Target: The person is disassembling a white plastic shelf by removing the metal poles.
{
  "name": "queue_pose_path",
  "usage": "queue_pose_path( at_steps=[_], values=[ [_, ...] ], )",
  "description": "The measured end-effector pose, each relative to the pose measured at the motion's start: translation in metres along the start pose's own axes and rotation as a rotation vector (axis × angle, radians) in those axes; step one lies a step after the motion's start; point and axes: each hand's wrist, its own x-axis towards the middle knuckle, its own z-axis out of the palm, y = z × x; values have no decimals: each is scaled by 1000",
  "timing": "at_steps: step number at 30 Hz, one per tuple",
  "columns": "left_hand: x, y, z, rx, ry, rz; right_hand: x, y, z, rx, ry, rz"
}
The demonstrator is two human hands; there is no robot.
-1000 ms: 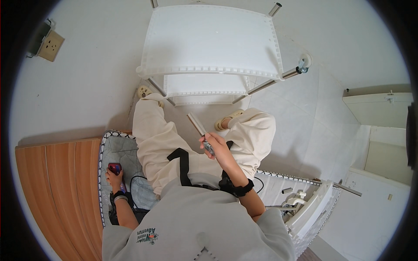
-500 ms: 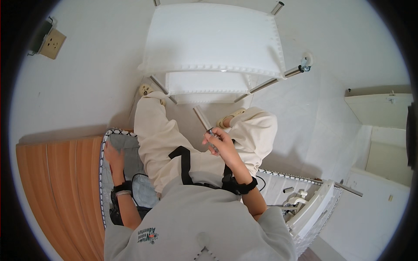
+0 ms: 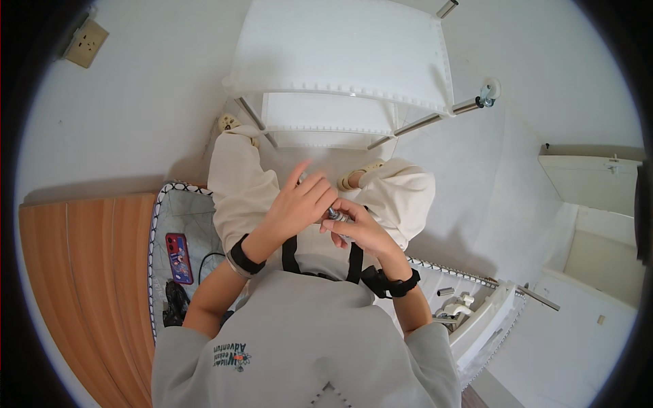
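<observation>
Evidently, the work in hand is centring on the metal fitting with a dark collar [image 3: 335,215], which is sitting between the two hands above the lap, on the near side of the white plastic tiered rack [image 3: 340,47]. Doing this well is probably calling for the right hand to be bracing the fitting firmly while the left is turning or pressing in line with its axis, since any tilting is likely to be binding the parts. Checking that the collar is seating evenly would be helping too.

The right hand [image 3: 360,230] is closing its thumb and fingers around the fitting, leaving only a small part of it showing. The left hand [image 3: 296,204] is reaching across to meet it: the index finger is stretching out ahead, the other fingers are bending partway over the fitting's far side, and whether they are gripping it or just touching it cannot be told, because the palm side is facing away from the camera. Both hands are nearly meeting at the collar.
</observation>
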Motion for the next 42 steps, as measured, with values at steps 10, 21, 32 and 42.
queue_pose_path(
  at_steps=[10,21,32,42],
  values=[
    [9,0,18,52,298,103,-5,5,-4,60,44,190],
    [-3,-1,42,-9,107,6,-4,26,-20,-941,320,-192],
    [-10,-47,-6,-356,32,-644,-35,-3,-55,-889,628,-254],
    [23,8,-20,-827,33,-458,-9,12,-15,-4,540,-314]
  ],
)
